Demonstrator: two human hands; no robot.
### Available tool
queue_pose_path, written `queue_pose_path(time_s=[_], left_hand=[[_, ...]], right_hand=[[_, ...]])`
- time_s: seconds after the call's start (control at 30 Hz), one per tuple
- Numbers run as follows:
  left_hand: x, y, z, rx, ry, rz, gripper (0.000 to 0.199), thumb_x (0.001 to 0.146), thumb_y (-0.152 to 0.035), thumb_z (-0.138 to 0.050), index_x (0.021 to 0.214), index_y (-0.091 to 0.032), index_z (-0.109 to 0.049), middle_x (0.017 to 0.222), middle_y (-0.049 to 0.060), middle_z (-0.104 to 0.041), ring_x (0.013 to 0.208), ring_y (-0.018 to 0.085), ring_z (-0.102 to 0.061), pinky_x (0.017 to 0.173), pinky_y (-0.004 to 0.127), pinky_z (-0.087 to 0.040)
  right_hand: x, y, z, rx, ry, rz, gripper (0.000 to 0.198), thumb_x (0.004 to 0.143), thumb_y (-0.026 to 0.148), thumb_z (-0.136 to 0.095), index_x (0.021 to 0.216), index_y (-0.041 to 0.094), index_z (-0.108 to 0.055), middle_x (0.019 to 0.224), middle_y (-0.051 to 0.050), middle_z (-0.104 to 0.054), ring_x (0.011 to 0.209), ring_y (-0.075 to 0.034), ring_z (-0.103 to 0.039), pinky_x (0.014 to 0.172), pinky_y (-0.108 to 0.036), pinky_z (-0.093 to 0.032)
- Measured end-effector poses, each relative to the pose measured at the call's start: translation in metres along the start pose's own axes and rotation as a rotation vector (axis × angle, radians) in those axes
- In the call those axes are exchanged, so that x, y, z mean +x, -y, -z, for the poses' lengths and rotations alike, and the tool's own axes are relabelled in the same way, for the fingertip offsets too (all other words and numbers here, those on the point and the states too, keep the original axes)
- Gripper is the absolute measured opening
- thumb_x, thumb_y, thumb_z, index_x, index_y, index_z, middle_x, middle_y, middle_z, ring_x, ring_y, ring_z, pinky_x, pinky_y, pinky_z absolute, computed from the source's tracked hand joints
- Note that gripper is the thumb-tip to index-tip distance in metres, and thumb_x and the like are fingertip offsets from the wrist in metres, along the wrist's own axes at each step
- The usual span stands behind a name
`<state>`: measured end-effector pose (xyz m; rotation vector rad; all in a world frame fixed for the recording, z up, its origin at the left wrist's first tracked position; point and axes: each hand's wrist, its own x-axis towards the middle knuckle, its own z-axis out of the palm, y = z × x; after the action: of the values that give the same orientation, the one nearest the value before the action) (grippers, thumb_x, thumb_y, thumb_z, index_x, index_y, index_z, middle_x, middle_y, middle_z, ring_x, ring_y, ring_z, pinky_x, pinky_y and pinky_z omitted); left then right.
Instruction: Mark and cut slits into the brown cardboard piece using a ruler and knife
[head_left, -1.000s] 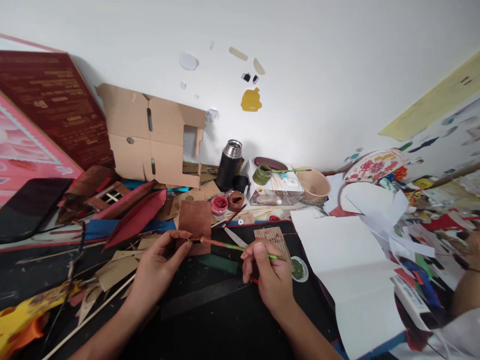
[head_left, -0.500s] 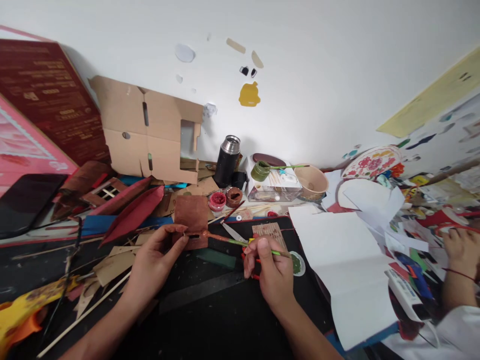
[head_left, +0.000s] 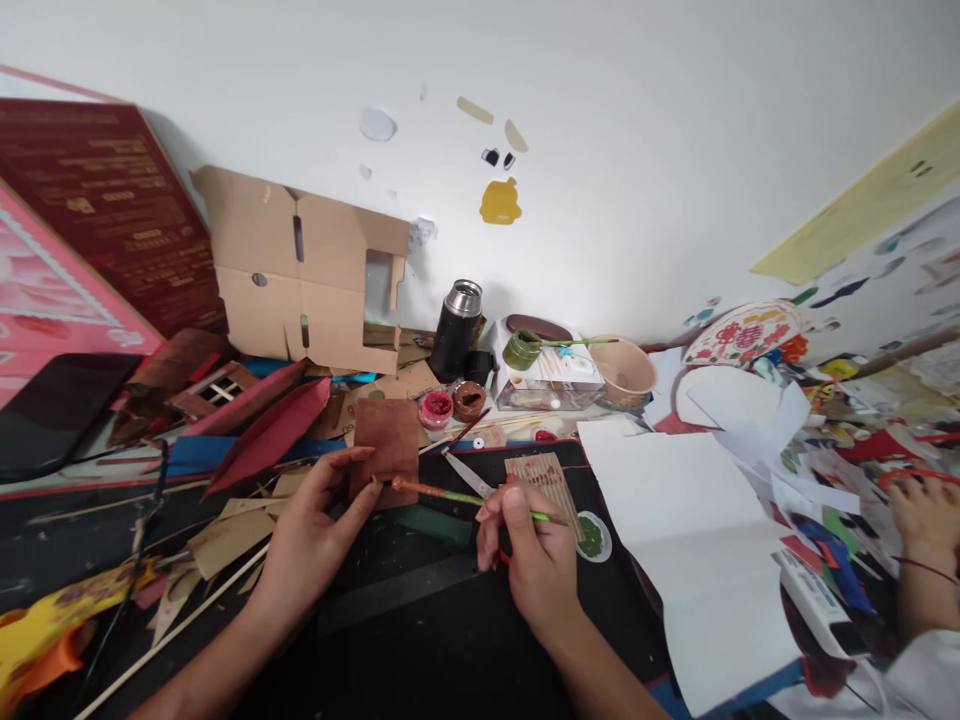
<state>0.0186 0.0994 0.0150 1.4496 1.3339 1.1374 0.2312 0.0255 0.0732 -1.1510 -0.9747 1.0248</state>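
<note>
A reddish-brown painted cardboard piece (head_left: pixel 385 440) is pinched at its lower left by my left hand (head_left: pixel 319 520), between thumb and fingers. My right hand (head_left: pixel 529 545) grips a paintbrush (head_left: pixel 457 497) with a green and reddish-brown handle. The brush tip touches or nearly touches the lower part of the cardboard piece, close to my left thumb. Partly behind my right hand lie scissors (head_left: pixel 469 470). Under the brush, a dark green strip (head_left: pixel 435 524) rests on the black mat. Right of my right hand is a small round lid with green paint (head_left: pixel 594 537).
Behind the work stand a red paint jar (head_left: pixel 436 409), a brown paint jar (head_left: pixel 469 400), a black flask (head_left: pixel 456 335) and a green jar (head_left: pixel 522 350) on a box. White paper (head_left: pixel 697 530) lies right. Cardboard scraps (head_left: pixel 232 530) and a yellow glue gun (head_left: pixel 67 610) lie left. Another person's hand (head_left: pixel 926 520) is far right.
The brush tip has shifted left and down along the cardboard piece, with my right hand moving slightly left. The dark slot seen in the piece no longer shows. The whole view has shifted slightly.
</note>
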Motion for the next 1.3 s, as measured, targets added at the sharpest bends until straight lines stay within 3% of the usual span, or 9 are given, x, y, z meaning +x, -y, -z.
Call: queue_pose_path(time_s=[0.23,0.57,0.73,0.87,1.0,1.2,1.3], left_hand=[[-0.001,-0.004,0.0,0.019,0.009,-0.01,0.041,0.088,-0.05,-0.069,0.119,-0.025,-0.063,0.121,0.008,-0.076,0.111,0.027,-0.074,0.098,0.043,-0.06],[-0.004,0.004,0.002,0.191,0.018,-0.151,0.037,0.095,-0.047,-0.065,0.125,-0.025,-0.063,0.119,0.006,-0.076,0.106,0.024,-0.075,0.091,0.037,-0.061],[-0.007,0.006,0.002,0.311,0.009,-0.202,0.041,0.096,-0.043,-0.063,0.134,-0.027,-0.06,0.116,0.005,-0.077,0.092,0.021,-0.076,0.08,0.033,-0.061],[-0.007,0.004,0.002,0.367,0.003,-0.228,0.051,0.097,-0.041,-0.062,0.145,-0.027,-0.052,0.117,0.005,-0.078,0.096,0.022,-0.078,0.076,0.031,-0.061],[-0.008,0.004,0.003,0.509,0.002,-0.264,0.058,0.097,-0.041,-0.062,0.151,-0.026,-0.048,0.109,0.006,-0.081,0.087,0.025,-0.08,0.068,0.03,-0.059],[-0.01,0.001,0.005,0.608,0.011,-0.412,0.053,0.1,-0.033,-0.059,0.151,-0.024,-0.049,0.109,0.007,-0.082,0.086,0.024,-0.081,0.075,0.03,-0.06],[-0.01,-0.001,0.005,0.605,0.016,-0.403,0.055,0.099,-0.032,-0.059,0.152,-0.023,-0.048,0.11,0.007,-0.082,0.087,0.024,-0.081,0.074,0.03,-0.061]], right_hand=[[0.001,-0.003,0.004,-0.012,-0.005,0.02,0.048,0.104,0.058,-0.059,0.081,0.017,-0.07,0.05,0.004,-0.055,0.04,-0.011,-0.053,0.042,-0.022,-0.037],[0.002,0.001,0.0,0.002,-0.011,0.039,0.047,0.104,0.056,-0.061,0.08,0.018,-0.071,0.05,0.004,-0.055,0.039,-0.011,-0.055,0.041,-0.021,-0.037],[0.001,0.002,0.0,-0.002,-0.007,0.049,0.046,0.106,0.054,-0.059,0.08,0.018,-0.07,0.05,0.003,-0.056,0.04,-0.011,-0.055,0.042,-0.021,-0.038],[-0.001,0.002,0.0,0.003,-0.02,0.062,0.043,0.106,0.053,-0.06,0.081,0.018,-0.07,0.05,0.004,-0.056,0.04,-0.012,-0.056,0.043,-0.022,-0.04],[-0.005,0.002,-0.003,0.015,-0.01,0.058,0.044,0.106,0.053,-0.06,0.081,0.018,-0.071,0.051,0.003,-0.057,0.04,-0.012,-0.056,0.041,-0.022,-0.04],[-0.007,0.005,-0.008,0.028,-0.003,0.055,0.042,0.106,0.052,-0.06,0.082,0.018,-0.071,0.051,0.003,-0.057,0.04,-0.012,-0.056,0.041,-0.022,-0.04],[-0.008,0.007,-0.009,0.026,-0.007,0.062,0.043,0.105,0.052,-0.06,0.082,0.019,-0.07,0.051,0.004,-0.056,0.04,-0.012,-0.055,0.042,-0.022,-0.041]])
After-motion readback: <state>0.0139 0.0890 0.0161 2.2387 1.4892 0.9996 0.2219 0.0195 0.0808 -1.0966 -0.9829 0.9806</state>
